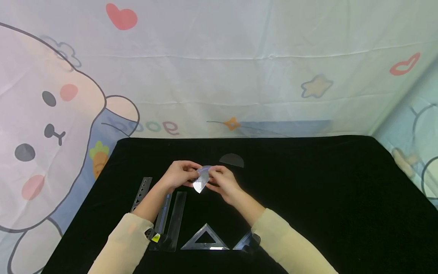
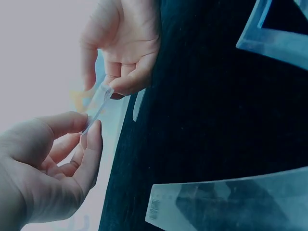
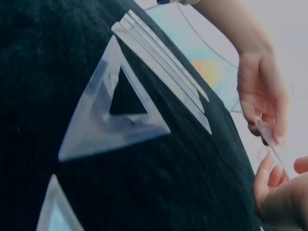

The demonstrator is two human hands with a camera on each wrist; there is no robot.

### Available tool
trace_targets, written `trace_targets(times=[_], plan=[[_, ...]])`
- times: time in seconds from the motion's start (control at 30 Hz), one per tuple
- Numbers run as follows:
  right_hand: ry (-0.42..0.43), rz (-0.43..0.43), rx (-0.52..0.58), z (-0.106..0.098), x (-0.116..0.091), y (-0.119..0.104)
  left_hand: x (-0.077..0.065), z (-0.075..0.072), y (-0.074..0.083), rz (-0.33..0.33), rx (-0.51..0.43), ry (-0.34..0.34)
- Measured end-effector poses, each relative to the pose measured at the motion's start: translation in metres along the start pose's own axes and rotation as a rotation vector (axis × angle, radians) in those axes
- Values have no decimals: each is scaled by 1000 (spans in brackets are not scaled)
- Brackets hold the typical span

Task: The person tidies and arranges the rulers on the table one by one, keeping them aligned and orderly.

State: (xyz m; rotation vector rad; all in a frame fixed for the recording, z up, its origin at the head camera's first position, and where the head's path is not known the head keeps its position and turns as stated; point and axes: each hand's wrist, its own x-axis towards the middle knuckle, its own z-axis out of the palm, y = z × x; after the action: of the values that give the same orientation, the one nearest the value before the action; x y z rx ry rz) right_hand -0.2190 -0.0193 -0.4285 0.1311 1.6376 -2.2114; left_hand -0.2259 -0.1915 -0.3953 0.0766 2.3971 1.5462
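Observation:
Up off the black cloth, a clear plastic protractor (image 1: pixel 202 179) is held tilted between both hands, a shine on its lower part. My left hand (image 1: pixel 181 175) pinches one side between thumb and fingers; the left wrist view shows the protractor (image 2: pixel 98 111) nearly edge-on there. At the opposite side, my right hand (image 1: pixel 224 183) pinches its edge. Beyond the hands, a second semicircular protractor (image 1: pixel 231 160) lies flat on the cloth. A triangular set square (image 1: pixel 194 242) lies nearer, below the held protractor in the head view.
Several straight rulers lie side by side at the left, including a clear ruler (image 1: pixel 177 217) and one with cut-out shapes (image 1: pixel 145 186), partly behind the left forearm. Another set square (image 1: pixel 241 242) is partly covered near the right sleeve. A printed curtain (image 1: pixel 219 83) hangs behind the black-covered table (image 1: pixel 325 190).

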Motion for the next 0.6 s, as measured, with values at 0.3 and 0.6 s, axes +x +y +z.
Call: trace_targets(times=[0.3,0.6], plan=[[-193,4,-195,-17,-4,-7,-11,3,6,27,83,-62],[-177,-24,-264,-22,-9,-13,-17,12,8,72,48,-63]])
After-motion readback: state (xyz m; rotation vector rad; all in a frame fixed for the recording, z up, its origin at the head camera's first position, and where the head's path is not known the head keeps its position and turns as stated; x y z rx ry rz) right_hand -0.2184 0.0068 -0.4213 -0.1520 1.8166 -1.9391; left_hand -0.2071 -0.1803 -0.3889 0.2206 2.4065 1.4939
